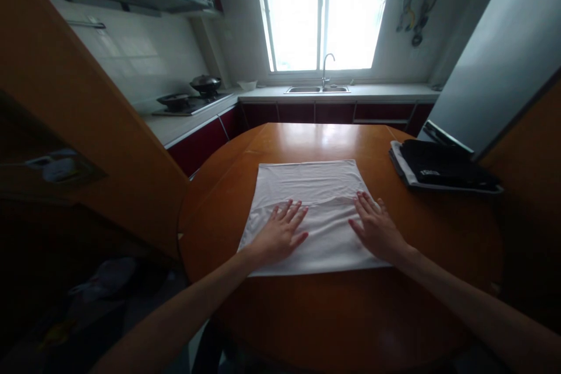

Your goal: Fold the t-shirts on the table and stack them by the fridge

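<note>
A white cloth (307, 181), perhaps a garment, lies spread in a rough rectangle on the round wooden table (302, 310). Small wrinkles run across its middle. On its left part rests my left hand (280, 234), palm down with the fingers stretched out. My right hand (377, 225) lies flat near the cloth's right edge, fingers spread. Neither hand grips the fabric. What lies under the palms is hidden.
Folded dark and white clothes (438, 163) are stacked at the table's right side. Beyond the table are a counter with a sink (307, 89), a stove (193, 105) with pans, and a refrigerator (495, 52) on the right.
</note>
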{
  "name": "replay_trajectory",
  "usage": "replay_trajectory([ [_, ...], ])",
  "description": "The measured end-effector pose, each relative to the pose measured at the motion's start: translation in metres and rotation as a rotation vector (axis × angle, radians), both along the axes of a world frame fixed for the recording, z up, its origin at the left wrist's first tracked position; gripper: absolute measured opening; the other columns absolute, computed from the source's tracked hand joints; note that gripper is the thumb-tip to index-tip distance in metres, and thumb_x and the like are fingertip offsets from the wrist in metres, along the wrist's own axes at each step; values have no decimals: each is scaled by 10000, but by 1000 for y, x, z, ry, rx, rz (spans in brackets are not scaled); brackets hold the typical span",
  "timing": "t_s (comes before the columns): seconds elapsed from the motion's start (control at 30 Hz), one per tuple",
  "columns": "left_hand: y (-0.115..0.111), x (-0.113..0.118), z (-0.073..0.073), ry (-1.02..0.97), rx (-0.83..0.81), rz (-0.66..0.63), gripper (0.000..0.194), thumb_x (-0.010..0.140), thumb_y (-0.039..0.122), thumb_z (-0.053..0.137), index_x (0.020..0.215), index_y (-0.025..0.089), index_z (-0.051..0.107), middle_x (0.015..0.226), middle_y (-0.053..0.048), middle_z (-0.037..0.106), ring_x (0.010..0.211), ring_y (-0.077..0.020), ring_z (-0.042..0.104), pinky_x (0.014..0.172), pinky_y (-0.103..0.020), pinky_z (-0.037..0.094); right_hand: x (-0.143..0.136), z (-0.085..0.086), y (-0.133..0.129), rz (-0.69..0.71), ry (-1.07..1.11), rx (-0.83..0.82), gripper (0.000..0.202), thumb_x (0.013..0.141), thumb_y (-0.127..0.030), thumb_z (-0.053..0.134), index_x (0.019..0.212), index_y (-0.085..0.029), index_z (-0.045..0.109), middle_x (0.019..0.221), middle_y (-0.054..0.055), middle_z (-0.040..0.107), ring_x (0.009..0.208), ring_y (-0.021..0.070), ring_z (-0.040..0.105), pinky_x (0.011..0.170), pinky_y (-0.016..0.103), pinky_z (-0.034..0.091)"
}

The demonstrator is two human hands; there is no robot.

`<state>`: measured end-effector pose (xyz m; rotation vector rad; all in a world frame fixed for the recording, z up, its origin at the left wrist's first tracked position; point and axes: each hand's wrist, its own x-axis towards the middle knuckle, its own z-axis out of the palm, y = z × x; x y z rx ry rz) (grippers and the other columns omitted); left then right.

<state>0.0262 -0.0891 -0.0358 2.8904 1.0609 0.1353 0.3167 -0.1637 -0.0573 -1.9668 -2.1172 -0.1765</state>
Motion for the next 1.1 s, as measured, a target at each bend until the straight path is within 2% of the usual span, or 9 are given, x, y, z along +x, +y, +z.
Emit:
replay_trajectory([
  [0.13, -25, 25, -8, -25, 16, -70, 601, 1072, 448, 278, 1618, 197, 248, 1678, -101, 236, 1565, -287, 140, 1243, -525, 171, -54, -2, -11, 207, 85, 19, 656, 996, -325, 385, 1603, -98, 285, 1651, 166, 268, 1555, 283, 178, 1237, 531, 205],
  [0.2, -31, 30, -15, -40, 23, -78, 598, 1068, 405, 297, 1618, 177, 249, 1675, -116, 237, 1563, -295, 146, 1241, -534, 181, -68, -8, -16, 254, 109, -16, 662, 997, -340, 395, 1607, -109, 281, 1647, 166, 277, 1550, 290, 197, 1236, 528, 208],
  [0.3, -34, 27, -19, -67, 36, -90, 598, 1063, 432, 339, 1619, 226, 263, 1679, -93, 226, 1563, -305, 142, 1241, -548, 189, -63, -16, -22, 252, 105, -66, 671, 1019, -425, 380, 1609, -120, 282, 1652, 168, 261, 1546, 302, 207, 1234, 544, 203],
  [0.43, -35, 13, -12, -51, 12, -85, 554, 1056, 520, 354, 1581, 344, 348, 1681, -41, 232, 1562, -319, 144, 1236, -576, 176, -30, -19, -32, 206, 63, -59, 684, 1023, -497, 375, 1607, -150, 297, 1659, 153, 247, 1548, 295, 204, 1238, 537, 199],
  [0.53, -35, -8, -9, -26, -9, -51, 567, 1051, 564, 336, 1582, 366, 335, 1687, -32, 214, 1564, -320, 127, 1232, -585, 171, -4, -21, -43, 124, 39, -51, 704, 1017, -555, 373, 1593, -151, 335, 1654, 153, 268, 1541, 294, 227, 1237, 519, 220],
  [0.63, -34, -40, -14, -24, 23, 26, 588, 1055, 557, 334, 1601, 347, 286, 1689, -42, 205, 1563, -315, 139, 1231, -586, 177, 20, -25, -57, 59, 21, -40, 725, 1016, -589, 357, 1591, -147, 338, 1651, 152, 275, 1536, 294, 244, 1234, 532, 227],
  [0.83, -37, -109, -26, -19, 113, 139, 599, 1055, 511, 381, 1605, 295, 283, 1651, -68, 307, 1541, -285, 241, 1215, -537, 281, 52, -34, -72, 52, 30, -28, 681, 1032, -552, 349, 1612, -202, 282, 1655, 114, 279, 1538, 281, 236, 1219, 560, 261],
  [1.0, -42, -149, -19, -22, 51, 41, 646, 1021, 502, 497, 1596, 300, 285, 1640, -78, 316, 1531, -276, 265, 1214, -527, 302, 68, -30, -77, 142, 81, -35, 656, 1028, -509, 409, 1606, -219, 300, 1663, 121, 253, 1542, 275, 218, 1220, 565, 267],
  [1.1, -43, -165, -9, -86, 32, -59, 606, 989, 435, 593, 1551, 302, 407, 1605, -76, 395, 1511, -281, 315, 1198, -515, 357, 76, -21, -82, 280, 107, -19, 612, 985, -505, 534, 1544, -277, 438, 1654, 100, 297, 1526, 292, 270, 1208, 571, 302],
])
